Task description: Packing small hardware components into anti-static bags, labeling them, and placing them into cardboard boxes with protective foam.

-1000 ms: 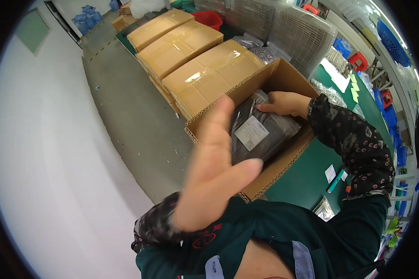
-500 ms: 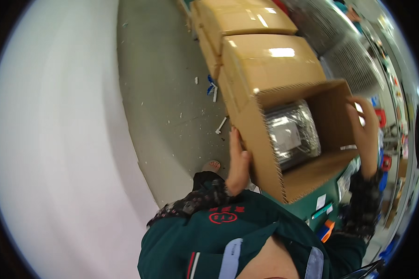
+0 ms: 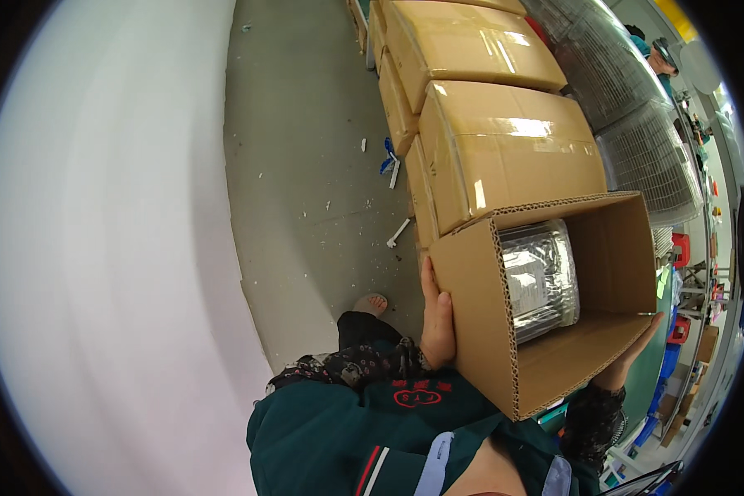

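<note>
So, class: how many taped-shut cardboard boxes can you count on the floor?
3 clearly: nearest sealed box beside the held open box, second sealed box beyond it, third underneath. More may be hidden past the top edge.

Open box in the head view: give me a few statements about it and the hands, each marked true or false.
1. The left hand grips the open box on its left wall. True.
2. The open box is empty. False: a silvery wrapped pack lies inside.
3. The right hand is on the box's right side, near its lower flap. True.
4. The boxes beyond it are open too. False: the sealed boxes are taped shut.
5. The floor at the left is carpeted. False: it is bare grey, with small scraps.
</note>
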Tool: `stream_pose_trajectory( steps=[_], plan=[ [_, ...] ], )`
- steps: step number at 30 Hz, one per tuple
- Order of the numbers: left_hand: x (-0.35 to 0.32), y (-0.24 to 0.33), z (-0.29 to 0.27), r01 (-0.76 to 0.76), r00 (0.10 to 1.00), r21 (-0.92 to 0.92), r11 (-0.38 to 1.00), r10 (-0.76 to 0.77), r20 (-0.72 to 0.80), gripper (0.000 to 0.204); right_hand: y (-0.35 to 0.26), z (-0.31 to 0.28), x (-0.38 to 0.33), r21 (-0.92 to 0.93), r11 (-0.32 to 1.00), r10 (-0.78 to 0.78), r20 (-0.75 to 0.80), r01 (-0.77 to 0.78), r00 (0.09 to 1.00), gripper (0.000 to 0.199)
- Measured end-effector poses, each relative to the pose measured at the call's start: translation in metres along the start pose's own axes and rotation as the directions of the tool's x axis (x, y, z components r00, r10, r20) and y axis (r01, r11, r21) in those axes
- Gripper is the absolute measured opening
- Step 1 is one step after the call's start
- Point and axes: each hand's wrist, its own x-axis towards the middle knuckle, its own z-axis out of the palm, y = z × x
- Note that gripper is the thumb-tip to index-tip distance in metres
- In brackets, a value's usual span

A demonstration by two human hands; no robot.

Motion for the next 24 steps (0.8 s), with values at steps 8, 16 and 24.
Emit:
stream_pose_trajectory(
  steps=[8, 16, 24],
  plan=[
    [0.004, -0.008, 0.001, -0.192, 0.964, 0.810, 0.555, 0.263, 0.049, 0.063, 0.005, -0.002, 0.008, 0.036, 0.997, -0.059, -0.092, 0.062, 0.994, 0.068],
    [-0.030, -0.026, -0.031, -0.261, 0.964, 0.724, 0.639, 0.209, 0.163, 0.064, -0.004, -0.067, 0.000, -0.084, 0.996, -0.012, 0.151, 0.025, 0.988, 0.065],
    [-0.114, -0.069, -0.127, 0.455, 0.822, 0.796, 0.400, -0.533, -0.202, 0.040, 0.053, -0.203, -0.142, -0.851, 0.473, -0.106, -0.311, -0.227, 0.945, 0.052]
  ],
)
